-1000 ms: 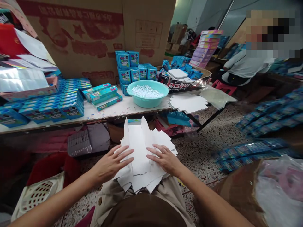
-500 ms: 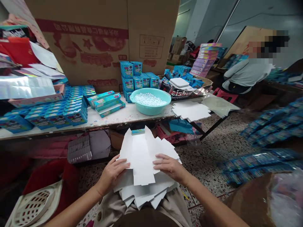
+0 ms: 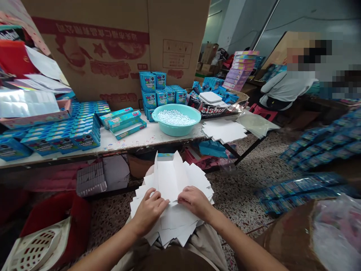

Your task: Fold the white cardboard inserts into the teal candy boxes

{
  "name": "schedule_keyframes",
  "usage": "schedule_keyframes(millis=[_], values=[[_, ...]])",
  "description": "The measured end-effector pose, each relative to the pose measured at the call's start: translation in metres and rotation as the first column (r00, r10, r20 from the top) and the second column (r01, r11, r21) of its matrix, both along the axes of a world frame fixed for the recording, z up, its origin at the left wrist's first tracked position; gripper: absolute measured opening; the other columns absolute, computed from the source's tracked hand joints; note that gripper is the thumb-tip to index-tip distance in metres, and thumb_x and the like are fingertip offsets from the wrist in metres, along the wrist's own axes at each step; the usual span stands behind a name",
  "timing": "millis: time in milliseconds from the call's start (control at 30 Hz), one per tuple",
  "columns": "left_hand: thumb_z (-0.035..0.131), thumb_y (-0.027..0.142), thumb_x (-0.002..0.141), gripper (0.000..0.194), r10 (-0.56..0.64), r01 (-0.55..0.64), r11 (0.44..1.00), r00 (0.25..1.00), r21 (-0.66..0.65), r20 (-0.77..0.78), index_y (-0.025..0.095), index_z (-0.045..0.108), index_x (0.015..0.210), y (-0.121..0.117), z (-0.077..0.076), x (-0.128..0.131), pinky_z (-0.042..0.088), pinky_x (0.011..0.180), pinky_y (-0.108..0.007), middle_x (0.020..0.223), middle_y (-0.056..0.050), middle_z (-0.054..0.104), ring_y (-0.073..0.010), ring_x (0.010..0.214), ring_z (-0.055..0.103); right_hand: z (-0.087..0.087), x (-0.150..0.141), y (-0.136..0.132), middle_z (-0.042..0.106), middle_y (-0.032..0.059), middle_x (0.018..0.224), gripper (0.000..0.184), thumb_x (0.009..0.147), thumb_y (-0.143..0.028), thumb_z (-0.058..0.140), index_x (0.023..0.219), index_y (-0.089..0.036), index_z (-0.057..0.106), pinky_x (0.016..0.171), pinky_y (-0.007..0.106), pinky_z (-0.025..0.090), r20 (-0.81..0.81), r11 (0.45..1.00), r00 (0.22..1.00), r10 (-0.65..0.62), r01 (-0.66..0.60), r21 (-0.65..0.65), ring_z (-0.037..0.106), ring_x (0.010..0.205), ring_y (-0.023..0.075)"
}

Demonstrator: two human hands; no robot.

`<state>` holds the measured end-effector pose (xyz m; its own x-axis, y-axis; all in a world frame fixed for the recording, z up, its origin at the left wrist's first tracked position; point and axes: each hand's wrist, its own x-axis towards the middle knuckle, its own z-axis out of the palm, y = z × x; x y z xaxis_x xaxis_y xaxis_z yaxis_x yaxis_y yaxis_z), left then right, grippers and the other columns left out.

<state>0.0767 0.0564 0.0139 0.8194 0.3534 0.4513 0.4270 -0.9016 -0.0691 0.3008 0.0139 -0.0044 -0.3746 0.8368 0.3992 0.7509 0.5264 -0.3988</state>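
White card blanks (image 3: 169, 177) fanned across a lap, both hands resting on top

White card blanks are lying in a loose, overlapping fan on the person's lap (image 3: 175, 259), just below the front edge of the desk (image 3: 126, 142). The left hand (image 3: 148, 211) and right hand (image 3: 195, 203) are resting close together on the top blank, nearly meeting, with their fingers curled down onto the card. Whether they are pinching it cannot be told from this view. Keeping the pile on the lap appears to be putting it within easy reach of both hands, while the fanned edges are leaving each sheet separately exposed. A small blue piece (image 3: 165, 154) is showing at the far end of the stack. On the desk, a second pile of white blanks (image 3: 224, 131) is lying flat beside a teal basin (image 3: 176, 130) of white beads (image 3: 173, 117). Blue printed boxes (image 3: 153, 90) are standing stacked behind the basin. Beyond the desk's right end, a co-worker (image 3: 284, 90) is sitting on a red stool (image 3: 262, 112).
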Motion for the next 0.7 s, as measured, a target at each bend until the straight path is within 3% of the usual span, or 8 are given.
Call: schedule_keyframes(millis=[100,200,267,433,567,700], values=[[0.058,0.026,0.087,0.023,-0.014,0.018,1.000,0.987,0.024,-0.162,0.018,0.057,0.108,-0.005,0.003,-0.003,0.032,0.096,-0.038,0.086,-0.002,0.063,-0.0188,0.091,0.053,0.003,-0.008,-0.002,0.063,0.0015,0.067,0.015,0.090,-0.019,0.054,0.081,-0.020,0.066,0.066,0.028,0.038,0.161,0.993,0.987,0.030,-0.048,0.108,0.055,0.073,0.0162],[0.060,0.057,0.078,0.063,-0.009,-0.013,0.997,0.959,-0.076,-0.283,0.015,0.049,0.124,-0.011,0.007,-0.006,0.028,0.103,-0.047,0.105,-0.008,0.059,-0.0261,0.105,0.050,0.005,-0.014,-0.002,0.064,0.0030,0.074,0.014,0.090,-0.018,0.053,0.089,-0.019,0.067,0.064,0.028,0.038,0.224,0.990,0.974,0.022,-0.052,0.128,0.054,0.075,0.0169],[0.058,0.067,0.073,0.081,-0.025,-0.023,0.991,0.940,-0.134,-0.341,0.012,0.044,0.131,-0.012,0.010,-0.007,0.025,0.106,-0.050,0.111,-0.011,0.056,-0.0297,0.111,0.047,0.005,-0.015,0.001,0.064,0.0034,0.076,0.012,0.088,-0.018,0.057,0.089,-0.019,0.068,0.061,0.027,0.038,0.227,0.995,0.974,0.020,-0.040,0.087,0.054,0.076,0.0171],[0.060,0.074,0.064,0.099,-0.058,-0.013,0.981,0.932,-0.193,-0.358,0.009,0.038,0.135,-0.004,0.015,-0.006,0.026,0.107,-0.047,0.117,-0.014,0.052,-0.0312,0.117,0.041,0.010,-0.006,0.019,0.067,0.0018,0.072,0.009,0.082,-0.016,0.065,0.078,-0.020,0.072,0.064,0.024,0.041,0.063,0.994,0.996,-0.060,0.065,-0.088,0.057,0.074,0.0147],[0.065,0.067,0.064,0.094,-0.033,-0.031,0.981,0.946,-0.192,-0.324,0.010,0.039,0.134,-0.003,0.017,-0.002,0.029,0.105,-0.047,0.119,-0.014,0.051,-0.0324,0.117,0.041,0.017,0.000,0.028,0.068,0.0008,0.070,0.009,0.079,-0.013,0.067,0.076,-0.019,0.073,0.067,0.023,0.042,-0.038,0.980,0.993,-0.115,0.107,-0.169,0.058,0.069,0.0126],[0.061,0.048,0.073,0.071,-0.054,0.020,0.994,0.945,-0.109,-0.322,0.005,0.046,0.127,-0.005,0.014,0.004,0.035,0.099,-0.046,0.112,-0.017,0.055,-0.0329,0.113,0.045,0.015,-0.003,0.025,0.067,0.0019,0.071,0.011,0.082,-0.016,0.065,0.075,-0.019,0.072,0.069,0.025,0.043,0.050,0.989,0.998,-0.044,0.050,-0.136,0.057,0.073,0.0144]])
